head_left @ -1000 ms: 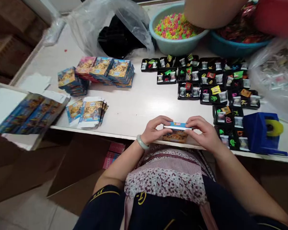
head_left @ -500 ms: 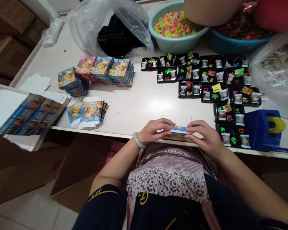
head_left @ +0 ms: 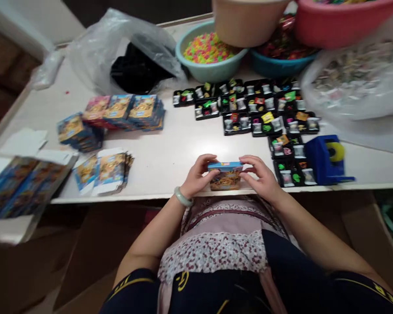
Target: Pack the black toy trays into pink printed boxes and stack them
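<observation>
**Both hands clamped on the little box, now stood up**

Gripping from either end, my left hand (head_left: pixel 198 176) and right hand (head_left: pixel 260 176) pinch the small blue printed cardboard box (head_left: pixel 225 175) at the near edge of the white table (head_left: pixel 183 148). Half a second ago it lay flatter, its top strip toward me; now its picture face shows and the top looks closed, I judge. Black filled trays (head_left: pixel 249 109) and the blue tape dispenser (head_left: pixel 324 161) sit just right.
</observation>
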### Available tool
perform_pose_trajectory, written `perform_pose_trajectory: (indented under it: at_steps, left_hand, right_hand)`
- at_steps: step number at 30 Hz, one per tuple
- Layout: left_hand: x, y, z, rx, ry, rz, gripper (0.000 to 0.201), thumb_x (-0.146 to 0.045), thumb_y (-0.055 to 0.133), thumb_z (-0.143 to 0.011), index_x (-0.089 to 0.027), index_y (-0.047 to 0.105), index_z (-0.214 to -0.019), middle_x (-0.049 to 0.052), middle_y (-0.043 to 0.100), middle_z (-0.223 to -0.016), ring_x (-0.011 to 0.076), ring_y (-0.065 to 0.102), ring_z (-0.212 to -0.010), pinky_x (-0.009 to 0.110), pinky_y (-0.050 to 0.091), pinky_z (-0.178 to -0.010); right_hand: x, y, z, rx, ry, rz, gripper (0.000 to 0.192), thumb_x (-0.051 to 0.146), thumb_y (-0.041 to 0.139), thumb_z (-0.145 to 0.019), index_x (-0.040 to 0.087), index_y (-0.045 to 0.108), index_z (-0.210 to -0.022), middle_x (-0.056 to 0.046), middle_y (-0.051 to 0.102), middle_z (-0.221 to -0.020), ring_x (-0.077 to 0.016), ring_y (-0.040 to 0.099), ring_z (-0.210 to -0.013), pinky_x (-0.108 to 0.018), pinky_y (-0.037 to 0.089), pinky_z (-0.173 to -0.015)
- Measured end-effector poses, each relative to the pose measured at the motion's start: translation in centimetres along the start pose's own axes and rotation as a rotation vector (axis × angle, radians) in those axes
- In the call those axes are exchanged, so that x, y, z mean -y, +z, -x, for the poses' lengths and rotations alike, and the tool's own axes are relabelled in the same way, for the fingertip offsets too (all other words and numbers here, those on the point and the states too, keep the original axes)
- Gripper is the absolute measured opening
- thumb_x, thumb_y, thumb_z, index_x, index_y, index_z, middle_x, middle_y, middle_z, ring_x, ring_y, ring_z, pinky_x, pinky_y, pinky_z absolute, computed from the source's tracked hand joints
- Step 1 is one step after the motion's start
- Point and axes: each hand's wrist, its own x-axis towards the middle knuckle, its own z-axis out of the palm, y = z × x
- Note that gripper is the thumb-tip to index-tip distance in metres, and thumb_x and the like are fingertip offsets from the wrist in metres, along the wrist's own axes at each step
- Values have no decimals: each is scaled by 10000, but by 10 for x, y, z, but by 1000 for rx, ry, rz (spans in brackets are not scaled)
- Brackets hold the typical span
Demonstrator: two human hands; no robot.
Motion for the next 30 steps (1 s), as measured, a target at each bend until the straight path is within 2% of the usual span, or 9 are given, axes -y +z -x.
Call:
perform_pose_trajectory:
  at_steps: [2, 5, 8, 10, 15, 19, 22, 24, 30]
  left_hand:
    - [-2, 9, -6, -92, 21, -30, 209, -227, 636, -861, -213, 608, -1067, 54, 621, -1016, 147, 617, -945, 272, 537, -799]
    - [-1, 22, -14, -269, 82, -84, 151, -175, 645, -843, -211, 647, -990, 41, 628, -1021, 149, 612, -968, 273, 532, -799]
    - [5, 29, -18, -232, 72, -128, 186, -162, 645, -835, -210, 653, -1014, 47, 645, -1075, 162, 622, -1006, 307, 536, -842]
    - [7, 31, -17, -175, 52, -150, 193, -163, 640, -837, -208, 651, -1024, 48, 655, -1086, 163, 628, -1008, 314, 538, -848]
    - [2, 31, -14, -178, 68, -216, 166, -175, 642, -833, -203, 645, -997, 46, 658, -1063, 169, 630, -998, 308, 544, -809]
    - [0, 31, -14, -170, 65, -238, 181, -182, 634, -838, -209, 637, -1017, 51, 651, -1093, 185, 628, -1025, 326, 549, -819]
    - [1, 31, -15, -176, 69, -246, 173, -195, 636, -835, -208, 636, -1008, 51, 655, -1086, 196, 633, -1026, 331, 556, -805]
    - [1, 31, -16, -180, 72, -237, 176, -188, 641, -830, -210, 635, -1005, 48, 656, -1086, 197, 635, -1024, 324, 560, -787]
    - [1, 29, -17, -128, 72, -271, 223, -201, 633, -836, -226, 614, -1056, 46, 638, -1154, 214, 621, -1073, 334, 564, -804]
  right_hand:
    - [-4, -35, 14, -31, 75, 108, 326, 315, 568, -898, 259, 552, -1219, -94, 564, -1237, -209, 575, -1090, -344, 561, -793]
    - [-13, -109, 48, -246, 232, 487, 242, 331, 547, -899, 224, 632, -1099, -101, 602, -1101, -208, 607, -923, -366, 544, -783]
    - [-23, -169, 79, -431, 445, 848, 298, 352, 532, -889, 161, 663, -1077, -135, 587, -1035, -211, 589, -776, -416, 521, -803]
    - [-30, -190, 87, -433, 537, 962, 322, 378, 540, -878, 144, 692, -1039, -148, 573, -1028, -227, 586, -795, -422, 504, -824]
    - [-53, -193, 80, -423, 634, 740, 339, 504, 592, -821, 194, 730, -829, -72, 567, -886, -190, 571, -739, -377, 514, -761]
    - [-63, -181, 91, -656, 670, 162, 418, 581, 679, -701, 188, 695, -843, -52, 581, -974, -154, 587, -750, -347, 555, -685]
    - [-64, -170, 102, -796, 687, -80, 415, 566, 709, -677, 192, 655, -850, -30, 581, -988, -135, 595, -775, -343, 571, -717]
    - [-64, -166, 106, -791, 681, -40, 380, 547, 697, -698, 187, 640, -808, -27, 576, -938, -142, 592, -786, -356, 567, -742]
    - [-58, -180, 109, -572, 576, 634, 275, 439, 583, -798, 193, 627, -681, -67, 578, -831, -205, 580, -828, -399, 508, -830]
